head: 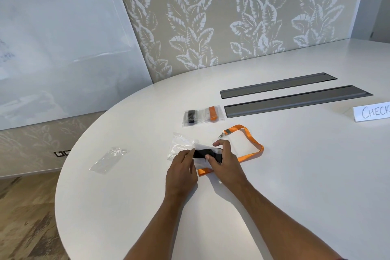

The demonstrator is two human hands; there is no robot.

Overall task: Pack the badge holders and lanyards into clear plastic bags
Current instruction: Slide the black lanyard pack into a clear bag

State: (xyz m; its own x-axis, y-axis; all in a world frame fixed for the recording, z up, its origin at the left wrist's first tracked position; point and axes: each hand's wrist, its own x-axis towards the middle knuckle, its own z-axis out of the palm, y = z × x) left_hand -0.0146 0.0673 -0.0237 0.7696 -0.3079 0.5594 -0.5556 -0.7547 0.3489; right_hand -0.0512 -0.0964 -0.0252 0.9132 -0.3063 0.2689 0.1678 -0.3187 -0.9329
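A folded black lanyard [201,153] lies on a clear badge holder at the table's middle. My right hand [221,159] grips the bundle from the right, fingers curled over it. My left hand [182,167] pinches the mouth of a crumpled clear plastic bag [179,143] against the bundle's left end. An orange lanyard [251,140] with a metal clip loops on the table behind and under my right hand. Further back lie two packed bags, one with a black lanyard [191,117] and one with an orange lanyard [213,114].
A spare clear bag [107,159] lies flat to the left near the round white table's [274,196] edge. Two grey cable-tray lids [295,99] are set into the table at the back right. A white card reading CHECK [372,112] stands at the far right.
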